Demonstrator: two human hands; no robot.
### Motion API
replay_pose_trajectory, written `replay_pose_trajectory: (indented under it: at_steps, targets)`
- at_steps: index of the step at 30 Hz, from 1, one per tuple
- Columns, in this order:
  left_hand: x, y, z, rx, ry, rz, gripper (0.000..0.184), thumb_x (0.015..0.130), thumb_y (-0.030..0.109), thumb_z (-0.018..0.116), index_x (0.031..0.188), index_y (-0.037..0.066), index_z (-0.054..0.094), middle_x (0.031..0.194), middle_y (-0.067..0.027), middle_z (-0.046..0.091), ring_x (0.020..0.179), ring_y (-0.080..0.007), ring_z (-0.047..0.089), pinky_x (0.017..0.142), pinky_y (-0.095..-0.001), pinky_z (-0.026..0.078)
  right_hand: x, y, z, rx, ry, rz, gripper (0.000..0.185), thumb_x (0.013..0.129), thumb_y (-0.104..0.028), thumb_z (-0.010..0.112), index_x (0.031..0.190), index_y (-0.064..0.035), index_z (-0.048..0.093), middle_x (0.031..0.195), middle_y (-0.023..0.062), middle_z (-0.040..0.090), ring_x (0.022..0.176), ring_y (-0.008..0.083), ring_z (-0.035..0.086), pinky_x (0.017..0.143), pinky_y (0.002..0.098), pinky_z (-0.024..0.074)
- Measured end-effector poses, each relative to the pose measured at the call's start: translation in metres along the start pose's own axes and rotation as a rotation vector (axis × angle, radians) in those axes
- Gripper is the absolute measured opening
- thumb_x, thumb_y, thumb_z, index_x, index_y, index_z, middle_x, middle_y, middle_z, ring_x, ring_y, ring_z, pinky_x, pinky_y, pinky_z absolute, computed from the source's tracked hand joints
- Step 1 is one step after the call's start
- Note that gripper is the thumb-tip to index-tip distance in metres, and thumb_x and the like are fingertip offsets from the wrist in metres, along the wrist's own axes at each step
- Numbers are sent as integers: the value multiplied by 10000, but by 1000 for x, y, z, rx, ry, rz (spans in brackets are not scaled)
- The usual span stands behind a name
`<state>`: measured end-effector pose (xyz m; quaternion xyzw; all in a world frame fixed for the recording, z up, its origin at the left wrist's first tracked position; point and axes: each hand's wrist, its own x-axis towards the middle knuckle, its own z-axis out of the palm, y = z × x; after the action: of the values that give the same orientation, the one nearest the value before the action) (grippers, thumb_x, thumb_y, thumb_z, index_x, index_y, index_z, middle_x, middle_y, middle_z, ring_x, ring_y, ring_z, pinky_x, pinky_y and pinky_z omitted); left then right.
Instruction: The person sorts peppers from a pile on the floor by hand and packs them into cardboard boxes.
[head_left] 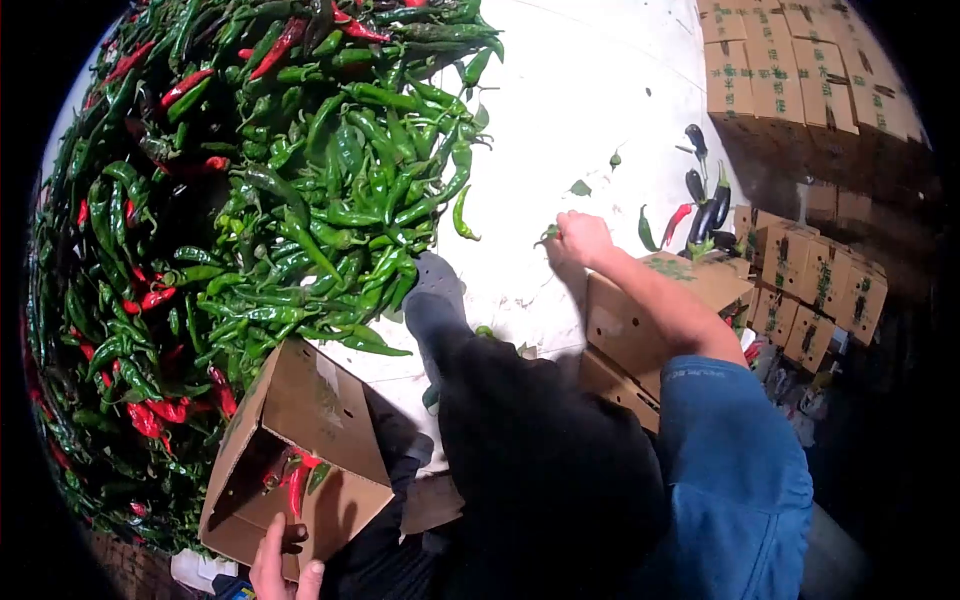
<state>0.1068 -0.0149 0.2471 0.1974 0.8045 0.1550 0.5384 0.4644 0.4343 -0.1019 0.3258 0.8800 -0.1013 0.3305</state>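
Observation:
My right hand [583, 238] reaches forward over the pale floor, its fingers pinched together. A small green leaf-like piece [547, 234] shows at the fingertips. At the bottom left is my left hand [285, 568], with thumb and forefinger apart, at the near edge of a tilted open cardboard box [328, 405]. Whether it touches the box I cannot tell. Inside that box lie a few red peppers [297, 485] with some green. Left of my foot, a large heap of green peppers [340, 190] with scattered red ones spreads over the floor.
Another cardboard box [625, 325] stands under my right forearm. Beyond it lie several eggplants [708, 215], a red pepper [677, 222] and a green pepper [647, 229]. Printed boxes are stacked [780, 75] at the far right. My grey shoe [436, 285] rests beside the heap.

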Motion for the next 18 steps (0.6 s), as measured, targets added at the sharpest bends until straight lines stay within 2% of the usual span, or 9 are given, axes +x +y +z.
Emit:
replay_pose_trajectory:
  at_steps: [3, 4, 9, 10, 12, 15, 18]
  targets:
    - [5, 1, 0, -37, -18, -54, 519, 964, 250, 629, 1418, 29, 510, 1379, -186, 575, 1243, -330, 559, 1045, -385, 417, 0, 22, 6, -89, -111, 32, 376, 885, -377, 626, 998, -19, 636, 968, 186, 666, 906, 330, 688, 780, 437, 561]
    - [6, 2, 0, -29, -19, -47, 518, 963, 248, 629, 1416, 28, 510, 1376, -188, 577, 1240, -331, 561, 1044, -385, 418, -1, 30, 11, -123, -114, 55, 299, 850, -312, 615, 983, -46, 638, 976, 174, 662, 935, 330, 673, 809, 449, 547]
    - [8, 2, -1, -11, -2, -25, 511, 961, 236, 626, 1407, 17, 511, 1363, -197, 583, 1226, -337, 571, 1038, -387, 426, -6, 95, 27, -270, -148, 41, 245, 847, -230, 618, 1001, -41, 638, 1027, 174, 663, 981, 334, 668, 841, 451, 546]
    - [8, 1, -1, -14, 0, -28, 508, 959, 229, 627, 1406, 16, 512, 1363, -198, 582, 1226, -339, 572, 1038, -388, 427, -6, 105, 29, -257, -202, 72, 257, 848, -201, 605, 1035, -25, 624, 1058, 185, 651, 1034, 334, 648, 848, 454, 545]
    - [7, -1, -3, -22, 5, -36, 502, 957, 216, 628, 1402, 15, 514, 1363, -201, 582, 1226, -343, 573, 1039, -390, 429, -11, 114, 34, -286, -157, 83, 277, 847, -152, 563, 1082, -19, 626, 1151, 173, 624, 1110, 309, 619, 852, 428, 549]
    - [9, -3, -4, -24, 1, -27, 497, 951, 199, 633, 1402, 23, 517, 1362, -205, 582, 1230, -346, 574, 1041, -392, 431, 5, 64, 0, -274, -149, 123, 299, 843, -148, 565, 1102, -5, 610, 1204, 174, 598, 1167, 319, 583, 883, 451, 538]
    - [9, -7, -5, -33, 9, 8, 492, 940, 175, 650, 1394, 31, 527, 1352, -198, 593, 1216, -347, 588, 1027, -391, 446, 33, -20, -42, 127, 39, 43, 350, 856, -246, 617, 1138, -38, 603, 1115, 183, 626, 1047, 357, 629, 883, 455, 528]
